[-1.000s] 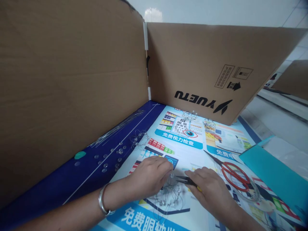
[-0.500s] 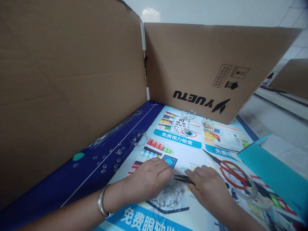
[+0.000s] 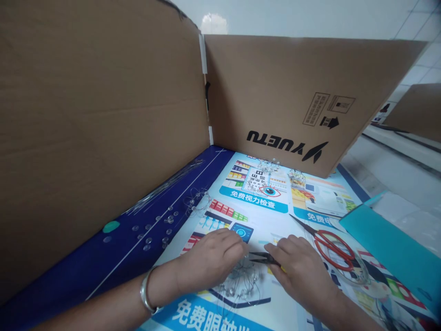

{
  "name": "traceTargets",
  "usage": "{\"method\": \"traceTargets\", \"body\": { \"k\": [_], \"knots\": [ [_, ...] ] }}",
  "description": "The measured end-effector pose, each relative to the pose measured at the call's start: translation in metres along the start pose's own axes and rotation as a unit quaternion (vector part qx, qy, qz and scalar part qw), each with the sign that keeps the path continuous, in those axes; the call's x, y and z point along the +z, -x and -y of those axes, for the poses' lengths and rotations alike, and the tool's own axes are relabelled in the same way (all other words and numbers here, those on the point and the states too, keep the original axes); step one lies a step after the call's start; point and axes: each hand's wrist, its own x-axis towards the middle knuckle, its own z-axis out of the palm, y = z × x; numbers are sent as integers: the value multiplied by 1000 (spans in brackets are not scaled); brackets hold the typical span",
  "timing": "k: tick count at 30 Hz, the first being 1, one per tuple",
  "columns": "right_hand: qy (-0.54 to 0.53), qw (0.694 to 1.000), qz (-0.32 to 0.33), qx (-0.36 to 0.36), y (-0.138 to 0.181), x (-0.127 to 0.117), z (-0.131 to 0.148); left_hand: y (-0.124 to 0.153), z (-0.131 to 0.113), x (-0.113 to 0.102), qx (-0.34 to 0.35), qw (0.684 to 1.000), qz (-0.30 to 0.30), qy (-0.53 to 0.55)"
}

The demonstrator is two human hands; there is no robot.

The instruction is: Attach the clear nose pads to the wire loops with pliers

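Note:
My left hand (image 3: 211, 257), with a silver bangle on its wrist, is closed in a pinch on a wire piece strung with clear beads (image 3: 241, 280) that lies on a printed poster (image 3: 262, 202). My right hand (image 3: 300, 271) is closed around small black pliers (image 3: 262, 258) with a yellow handle. The pliers' tip points left and meets the wire at my left fingertips.
Red-handled scissors (image 3: 330, 246) lie right of my hands. A teal sheet (image 3: 389, 253) sits at the far right. Loose clear beads (image 3: 155, 230), straight wires (image 3: 165, 184) and other wire pieces (image 3: 198, 202) lie on the blue strip at left. Cardboard walls (image 3: 285, 92) stand behind and to the left.
Both hands stay closed on the wire piece and pliers, shifting only slightly. The view has drifted a little.

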Motion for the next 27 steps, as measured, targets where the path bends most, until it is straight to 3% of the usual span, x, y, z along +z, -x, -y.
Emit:
{"method": "traceTargets", "body": {
  "k": [8, 27],
  "knots": [
    [28, 999, -18, -22, 0, -1, 2, -1, 0, 0, -3, 999, -24, 26],
    [15, 999, -34, -30, 1, 1, 2, 1, 1, 3, 77, 994, -71, 11]
  ]
}}
